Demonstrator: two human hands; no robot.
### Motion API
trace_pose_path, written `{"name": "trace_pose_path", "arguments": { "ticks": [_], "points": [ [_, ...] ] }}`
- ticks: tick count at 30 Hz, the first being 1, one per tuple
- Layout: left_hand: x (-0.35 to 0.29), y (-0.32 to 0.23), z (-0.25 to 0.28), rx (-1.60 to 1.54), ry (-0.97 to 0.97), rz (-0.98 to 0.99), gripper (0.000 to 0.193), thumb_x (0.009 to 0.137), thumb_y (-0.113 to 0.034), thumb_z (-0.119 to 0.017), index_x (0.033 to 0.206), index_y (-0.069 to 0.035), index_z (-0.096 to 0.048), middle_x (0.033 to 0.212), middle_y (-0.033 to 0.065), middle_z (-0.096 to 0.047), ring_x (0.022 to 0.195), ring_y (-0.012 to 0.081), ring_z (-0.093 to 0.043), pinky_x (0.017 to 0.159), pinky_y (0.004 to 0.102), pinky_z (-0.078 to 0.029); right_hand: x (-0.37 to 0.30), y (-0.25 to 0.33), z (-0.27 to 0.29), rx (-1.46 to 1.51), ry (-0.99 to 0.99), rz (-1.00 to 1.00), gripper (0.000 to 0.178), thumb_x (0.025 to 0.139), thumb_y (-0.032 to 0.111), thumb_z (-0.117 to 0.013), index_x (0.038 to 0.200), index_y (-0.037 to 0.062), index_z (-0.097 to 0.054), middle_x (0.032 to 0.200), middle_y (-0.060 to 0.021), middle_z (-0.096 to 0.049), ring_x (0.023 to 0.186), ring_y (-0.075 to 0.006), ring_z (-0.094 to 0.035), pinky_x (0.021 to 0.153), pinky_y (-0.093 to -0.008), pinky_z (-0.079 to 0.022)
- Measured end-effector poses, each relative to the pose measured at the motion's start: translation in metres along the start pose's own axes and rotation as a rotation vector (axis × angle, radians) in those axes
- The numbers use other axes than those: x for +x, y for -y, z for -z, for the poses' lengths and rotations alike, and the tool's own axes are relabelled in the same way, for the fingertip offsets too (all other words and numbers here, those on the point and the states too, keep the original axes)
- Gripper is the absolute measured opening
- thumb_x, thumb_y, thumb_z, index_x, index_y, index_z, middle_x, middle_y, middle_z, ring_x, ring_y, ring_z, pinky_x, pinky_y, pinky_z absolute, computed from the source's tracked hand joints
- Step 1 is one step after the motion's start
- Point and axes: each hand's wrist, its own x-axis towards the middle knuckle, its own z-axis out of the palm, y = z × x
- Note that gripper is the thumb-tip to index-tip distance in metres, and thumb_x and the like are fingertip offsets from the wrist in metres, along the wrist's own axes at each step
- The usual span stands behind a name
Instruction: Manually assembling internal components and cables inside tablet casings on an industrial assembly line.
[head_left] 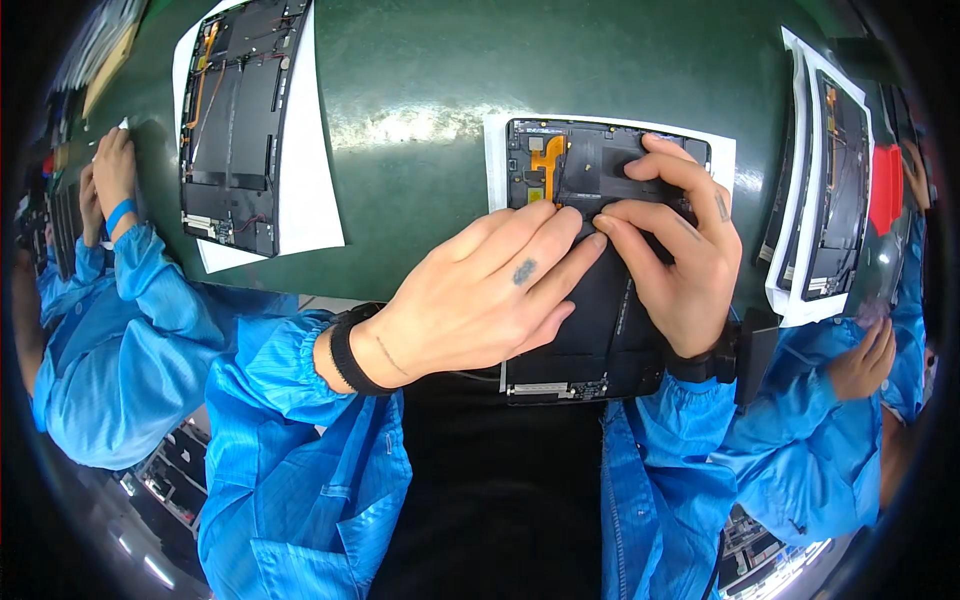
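Note:
An opened tablet housing [585, 300] lies before me, its black interior facing up, with an orange flex cable [548, 165] near its far left corner. My left hand [490, 270] reaches over it with fingers stretched and fingertips down on the housing; the thumb stays apart from them. From the right, my right hand [680, 240] brings thumb and index finger together in a pinch close to the left fingertips. Anything within that pinch is too small or hidden to make out. The right hand's other fingers curl above the housing's far right part.
White sheets [726, 160] lie under the housing. Another open tablet housing [230, 120] rests on paper at the left, and a stack of housings and sheets [835, 190] stands at the right beside a red object [885, 190]. Co-workers in blue sleeves [130, 350] sit on both sides.

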Motion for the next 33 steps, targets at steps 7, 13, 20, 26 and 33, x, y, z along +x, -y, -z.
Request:
{"name": "trace_pose_path", "arguments": {
  "ticks": [7, 13, 20, 26, 33],
  "points": [
    [-0.002, 0.000, 0.000, 0.018, 0.009, 0.002, 0.067, 0.078, -0.024, -0.082, 0.140, -0.007, -0.066, 0.134, 0.0151, -0.054, 0.121, 0.0343, -0.060, 0.100, 0.0438, -0.053, -0.009, -0.011, 0.012, 0.193, -0.032, -0.145, 0.019, 0.082, -0.006, -0.082, 0.100, -0.0025, -0.080, 0.120, -0.0143, -0.070, 0.127, -0.0317, -0.068, 0.095, -0.0382, -0.056],
    [0.000, -0.002, 0.001, 0.066, 0.017, 0.021, 0.068, 0.080, -0.025, -0.081, 0.143, -0.005, -0.063, 0.134, 0.0151, -0.054, 0.123, 0.0346, -0.058, 0.101, 0.0430, -0.052, -0.013, -0.005, 0.010, 0.146, -0.019, -0.125, 0.023, 0.080, -0.005, -0.084, 0.102, -0.0041, -0.078, 0.128, -0.0151, -0.068, 0.130, -0.0346, -0.066, 0.102, -0.0420, -0.057],
    [0.006, -0.011, 0.002, 0.066, 0.001, 0.063, 0.062, 0.083, -0.024, -0.080, 0.141, -0.008, -0.065, 0.133, 0.0162, -0.054, 0.124, 0.0363, -0.057, 0.104, 0.0457, -0.051, -0.018, -0.005, 0.013, 0.163, -0.046, -0.077, 0.017, 0.080, -0.006, -0.083, 0.095, -0.0011, -0.077, 0.125, -0.0143, -0.070, 0.124, -0.0347, -0.068, 0.101, -0.0430, -0.056],
    [-0.023, -0.058, 0.031, -0.396, -0.185, 0.264, 0.034, 0.083, -0.017, -0.083, 0.116, -0.007, -0.078, 0.133, 0.0177, -0.059, 0.119, 0.0389, -0.062, 0.103, 0.0474, -0.052, -0.059, 0.039, 0.056, 0.139, -0.148, 0.139, 0.029, 0.066, 0.003, -0.090, 0.092, 0.0099, -0.080, 0.112, -0.0101, -0.068, 0.112, -0.0366, -0.070, 0.089, -0.0473, -0.058],
    [-0.027, -0.078, 0.014, -1.308, 0.123, 0.361, 0.021, 0.098, -0.005, -0.074, 0.116, 0.007, -0.075, 0.109, 0.0216, -0.078, 0.097, 0.0317, -0.077, 0.085, 0.0359, -0.060, -0.091, 0.058, 0.068, 0.245, -0.148, 0.242, 0.026, 0.067, 0.019, -0.089, 0.093, 0.0179, -0.085, 0.105, 0.0014, -0.069, 0.102, -0.0247, -0.068, 0.073, -0.0397, -0.052]
  ]
}}
